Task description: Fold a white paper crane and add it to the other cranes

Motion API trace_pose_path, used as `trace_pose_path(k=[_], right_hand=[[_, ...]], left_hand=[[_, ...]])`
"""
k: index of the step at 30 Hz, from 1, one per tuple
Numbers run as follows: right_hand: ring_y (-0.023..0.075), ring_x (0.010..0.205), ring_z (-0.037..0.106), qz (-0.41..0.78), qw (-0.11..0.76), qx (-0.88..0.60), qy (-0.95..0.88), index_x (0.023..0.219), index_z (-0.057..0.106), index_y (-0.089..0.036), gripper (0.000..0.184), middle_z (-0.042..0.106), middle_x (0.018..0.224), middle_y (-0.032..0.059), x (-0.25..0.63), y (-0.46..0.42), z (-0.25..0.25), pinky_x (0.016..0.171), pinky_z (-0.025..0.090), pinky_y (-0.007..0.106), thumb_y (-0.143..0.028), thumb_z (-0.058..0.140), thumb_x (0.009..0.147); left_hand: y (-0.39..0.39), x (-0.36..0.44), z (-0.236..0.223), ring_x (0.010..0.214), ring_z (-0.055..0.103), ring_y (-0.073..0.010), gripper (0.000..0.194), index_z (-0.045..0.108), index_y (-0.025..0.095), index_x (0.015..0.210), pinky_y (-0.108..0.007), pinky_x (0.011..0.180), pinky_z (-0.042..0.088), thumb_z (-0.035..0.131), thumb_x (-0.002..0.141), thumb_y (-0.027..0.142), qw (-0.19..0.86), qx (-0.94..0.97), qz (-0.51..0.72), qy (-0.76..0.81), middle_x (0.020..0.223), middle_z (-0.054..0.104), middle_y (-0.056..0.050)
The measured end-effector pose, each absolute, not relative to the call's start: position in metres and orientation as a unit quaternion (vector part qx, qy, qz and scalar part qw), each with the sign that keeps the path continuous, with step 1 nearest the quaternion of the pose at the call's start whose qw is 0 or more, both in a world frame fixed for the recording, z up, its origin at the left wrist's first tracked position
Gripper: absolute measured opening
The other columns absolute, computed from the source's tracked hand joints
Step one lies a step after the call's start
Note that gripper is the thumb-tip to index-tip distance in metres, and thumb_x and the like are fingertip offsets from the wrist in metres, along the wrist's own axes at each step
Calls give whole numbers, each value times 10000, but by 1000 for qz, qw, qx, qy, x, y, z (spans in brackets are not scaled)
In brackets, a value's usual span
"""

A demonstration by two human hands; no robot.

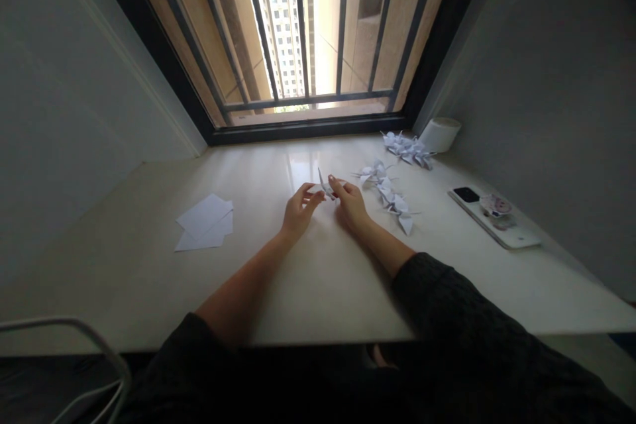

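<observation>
Both my hands meet at the middle of a pale table [318,278]. My left hand [298,211] and my right hand [350,202] pinch a small folded white paper piece [324,187] between their fingertips, with one thin point sticking up. Just right of my right hand lies a row of finished white paper cranes [390,197]. Another cluster of paper cranes [407,149] sits farther back near the window. A small stack of white paper sheets [205,222] lies to the left of my left hand.
A white paper roll [440,134] stands at the back right corner. A phone in a white case [491,215] lies at the right. A barred window [303,46] lies beyond the table. A metal chair frame [74,364] shows at the lower left.
</observation>
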State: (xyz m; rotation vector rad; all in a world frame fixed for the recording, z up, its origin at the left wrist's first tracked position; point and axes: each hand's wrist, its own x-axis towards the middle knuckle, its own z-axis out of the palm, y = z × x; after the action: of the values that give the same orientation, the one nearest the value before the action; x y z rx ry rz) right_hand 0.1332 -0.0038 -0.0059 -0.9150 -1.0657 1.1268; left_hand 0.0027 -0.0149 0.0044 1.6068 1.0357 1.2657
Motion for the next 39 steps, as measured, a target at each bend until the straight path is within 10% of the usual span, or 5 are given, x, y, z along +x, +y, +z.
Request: trace_pose_path(k=[8, 27, 32, 39], right_hand=[[98, 538, 425, 480, 600, -400, -499, 555, 586, -173, 393, 504, 556, -20, 141, -2, 0, 539, 323, 255, -535, 640, 699], [108, 532, 485, 517, 550, -408, -515, 671, 633, -184, 464, 556, 593, 1, 152, 6, -5, 522, 361, 248, -621, 510, 766], [133, 695, 599, 518, 605, -361, -486, 1113, 601, -293, 392, 645, 851, -3, 157, 11, -8, 665, 468, 280, -489, 560, 775], [232, 959, 621, 508, 562, -299, -581, 1048, 676, -240, 468, 689, 1064, 63, 156, 8, -6, 886, 459, 389, -419, 752, 623]], left_hand=[[-5, -3, 5, 1076, 567, -230, 410, 616, 242, 1073, -328, 843, 465, 717, 692, 354, 375, 691, 486, 381, 1149, 623, -52], [2, -2, -1, 739, 643, -141, 221, 639, 159, 830, -293, 716, 532, 696, 618, 182, 554, 564, 520, 324, 775, 681, -7], [2, -1, -3, 710, 636, -128, 252, 640, 169, 823, -268, 696, 516, 719, 584, 158, 532, 547, 548, 343, 746, 684, 8], [2, -1, -4, 715, 635, -125, 254, 634, 178, 837, -268, 711, 504, 720, 599, 164, 508, 546, 564, 355, 762, 682, 13]])
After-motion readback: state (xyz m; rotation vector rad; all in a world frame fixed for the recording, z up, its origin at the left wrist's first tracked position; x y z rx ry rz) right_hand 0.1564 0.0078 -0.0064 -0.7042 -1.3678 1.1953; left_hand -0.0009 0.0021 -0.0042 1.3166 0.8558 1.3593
